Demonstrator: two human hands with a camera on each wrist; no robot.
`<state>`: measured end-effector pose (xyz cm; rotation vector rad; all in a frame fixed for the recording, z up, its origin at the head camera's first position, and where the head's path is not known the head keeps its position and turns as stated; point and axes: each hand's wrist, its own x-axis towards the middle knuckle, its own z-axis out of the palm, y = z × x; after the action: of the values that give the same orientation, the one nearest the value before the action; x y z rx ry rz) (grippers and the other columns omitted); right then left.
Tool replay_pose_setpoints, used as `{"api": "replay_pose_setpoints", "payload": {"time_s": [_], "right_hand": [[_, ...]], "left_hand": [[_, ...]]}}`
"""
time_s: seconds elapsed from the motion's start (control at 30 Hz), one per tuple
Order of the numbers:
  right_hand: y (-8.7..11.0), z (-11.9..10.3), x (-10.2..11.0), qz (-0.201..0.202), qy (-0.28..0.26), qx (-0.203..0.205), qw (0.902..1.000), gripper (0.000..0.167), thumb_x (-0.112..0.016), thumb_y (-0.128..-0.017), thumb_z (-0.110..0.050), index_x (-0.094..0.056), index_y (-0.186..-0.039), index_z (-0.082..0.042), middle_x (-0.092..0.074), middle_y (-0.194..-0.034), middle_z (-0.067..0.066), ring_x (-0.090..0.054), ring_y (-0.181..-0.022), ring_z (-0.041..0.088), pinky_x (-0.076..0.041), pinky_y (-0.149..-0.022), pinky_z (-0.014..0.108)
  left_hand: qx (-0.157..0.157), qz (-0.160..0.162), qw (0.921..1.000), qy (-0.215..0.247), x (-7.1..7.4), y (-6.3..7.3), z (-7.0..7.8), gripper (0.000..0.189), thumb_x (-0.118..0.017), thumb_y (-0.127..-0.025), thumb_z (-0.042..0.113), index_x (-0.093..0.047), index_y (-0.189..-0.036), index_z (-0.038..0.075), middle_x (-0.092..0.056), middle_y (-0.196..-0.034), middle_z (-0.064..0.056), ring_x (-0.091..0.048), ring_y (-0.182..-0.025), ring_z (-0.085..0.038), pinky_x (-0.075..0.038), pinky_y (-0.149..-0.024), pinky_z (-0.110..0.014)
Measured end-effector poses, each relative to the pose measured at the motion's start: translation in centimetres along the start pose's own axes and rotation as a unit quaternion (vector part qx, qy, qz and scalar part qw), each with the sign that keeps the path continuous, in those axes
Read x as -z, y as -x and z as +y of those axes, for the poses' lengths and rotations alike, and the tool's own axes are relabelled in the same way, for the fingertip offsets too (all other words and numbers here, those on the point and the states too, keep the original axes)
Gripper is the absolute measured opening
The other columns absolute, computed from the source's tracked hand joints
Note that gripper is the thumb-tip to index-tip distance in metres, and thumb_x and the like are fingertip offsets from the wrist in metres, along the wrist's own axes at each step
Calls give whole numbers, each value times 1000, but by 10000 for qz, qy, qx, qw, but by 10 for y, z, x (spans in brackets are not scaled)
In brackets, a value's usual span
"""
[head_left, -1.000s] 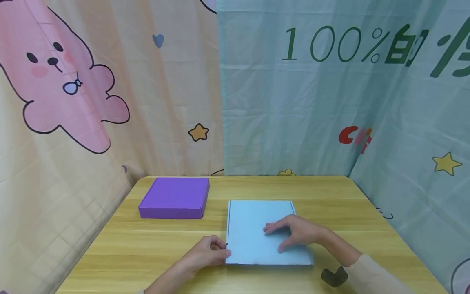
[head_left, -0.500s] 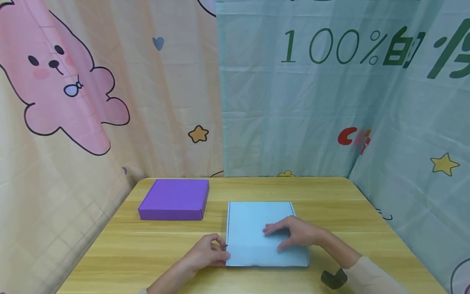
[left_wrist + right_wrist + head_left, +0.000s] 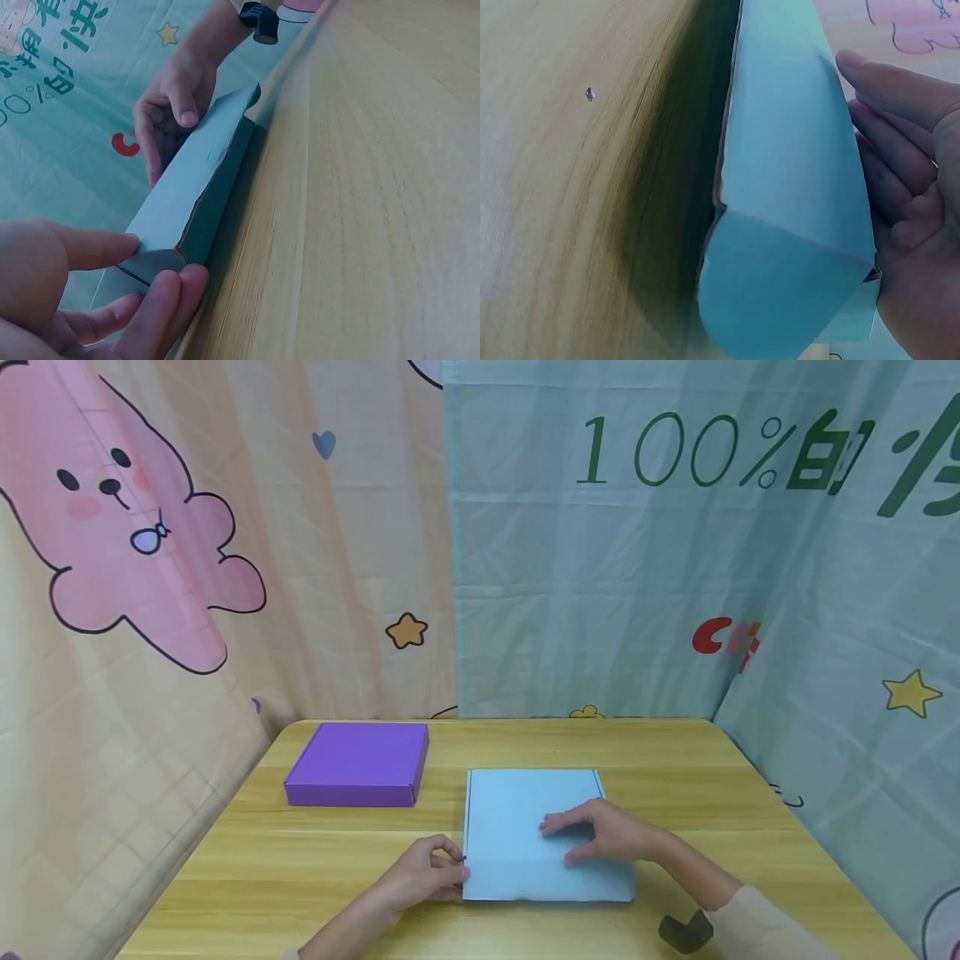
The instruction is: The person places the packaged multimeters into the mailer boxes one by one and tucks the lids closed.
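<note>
A light-blue cardboard box [image 3: 517, 814] lies on the table, its lid down. Its front flap [image 3: 191, 172] slants outward along the front, and a rounded side tab [image 3: 780, 285] sticks out at the right end. At the front left corner, my left hand [image 3: 423, 872] holds the flap's end between thumb and bent fingers. Over the lid's right side my right hand [image 3: 611, 835] is spread, fingers extended and thumb apart. In the right wrist view, its fingers lie alongside the box; whether they press on it I cannot tell.
A closed purple box [image 3: 356, 760] lies at the back left of the wooden table [image 3: 660, 752]. By the right sleeve is a dark wrist-worn piece [image 3: 686, 932]. Printed curtains [image 3: 360, 527] hang behind the table and on both sides.
The front flap's right corner has shifted slightly to the left. My left fingers have moved slightly at the box's corner. The right hand stays nearly still, and the purple box has not moved.
</note>
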<state>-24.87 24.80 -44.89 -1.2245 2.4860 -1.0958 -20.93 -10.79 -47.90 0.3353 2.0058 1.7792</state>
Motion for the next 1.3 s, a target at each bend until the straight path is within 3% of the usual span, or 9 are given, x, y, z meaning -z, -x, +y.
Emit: {"api": "replay_pose_setpoints", "payload": {"time_s": [0.47, 0.57, 0.63, 0.77, 0.93, 1.0, 1.17, 1.23, 1.3], "right_hand": [[14, 3, 2, 559, 9, -672, 9962, 35, -76, -97, -27, -74, -128, -14, -70, -129, -4, -61, -124, 16, -50, -103, 30], [25, 1, 8, 735, 131, -836, 9937, 33, -76, -97, -28, -75, -126, -13, -71, -127, -2, -63, -120, 16, -52, -100, 32], [33, 1, 11, 860, 172, -965, 9915, 33, -75, -97, -28, -74, -126, -12, -71, -126, -1, -63, -118, 16, -53, -99, 32], [50, -2, 14, 1113, 13, -1184, 9867, 33, -75, -98, -24, -73, -125, -7, -70, -126, 6, -64, -117, 21, -55, -98, 38], [68, -2, 12, 1502, -469, -1526, 9757, 34, -75, -97, -18, -71, -125, 0, -65, -131, 19, -65, -115, 32, -57, -93, 42], [73, -2, 11, 1622, -506, -1809, 9687, 36, -76, -96, -19, -70, -126, 0, -63, -132, 22, -65, -115, 34, -58, -92, 40], [83, -5, 7, 1764, -493, -2599, 9481, 45, -79, -94, -25, -67, -128, 3, -67, -126, 19, -67, -109, 34, -59, -88, 43], [87, -5, 4, 1766, -509, -2905, 9390, 48, -80, -93, -28, -67, -127, 3, -69, -122, 15, -68, -107, 31, -60, -87, 43], [90, -4, 1, 1701, -541, -3126, 9329, 50, -80, -92, -32, -68, -126, 3, -71, -118, 13, -68, -106, 29, -60, -86, 43]], "left_hand": [[-180, 28, 9994, -295, 3, -2, 3, 22, -72, -96, 9, -58, -109, -3, -71, -89, -13, -72, -80, -29, -63, -74, -39], [-361, 151, 9968, -700, 4, -3, 5, 23, -74, -95, 11, -59, -108, -1, -68, -91, -11, -70, -78, -27, -62, -70, -39], [-586, 313, 9904, -1213, 4, -3, 7, 25, -76, -94, 14, -60, -109, 0, -66, -95, -9, -69, -81, -25, -61, -68, -38], [-1120, 717, 9626, -2358, 4, -6, 14, 33, -79, -92, 19, -63, -116, 3, -64, -111, -9, -66, -99, -29, -60, -79, -43], [-1979, 918, 9247, -3121, -1, -14, 25, 32, -76, -93, 14, -65, -121, 3, -63, -123, -8, -61, -116, -31, -58, -92, -39], [-2404, 896, 9033, -3438, -4, -16, 31, 29, -76, -93, 12, -67, -119, 4, -65, -122, -6, -62, -115, -29, -57, -91, -36], [-3267, 490, 8308, -4480, -12, -22, 45, 32, -77, -94, 15, -69, -124, 6, -66, -130, -8, -62, -121, -25, -52, -102, -39], [-3368, 187, 8089, -4815, -13, -25, 47, 35, -76, -96, 19, -68, -128, 7, -64, -136, -7, -59, -127, -23, -49, -106, -39], [-3309, -118, 7949, -5084, -13, -29, 46, 36, -73, -99, 22, -67, -132, 10, -63, -139, -5, -58, -130, -20, -48, -108, -37]]}}
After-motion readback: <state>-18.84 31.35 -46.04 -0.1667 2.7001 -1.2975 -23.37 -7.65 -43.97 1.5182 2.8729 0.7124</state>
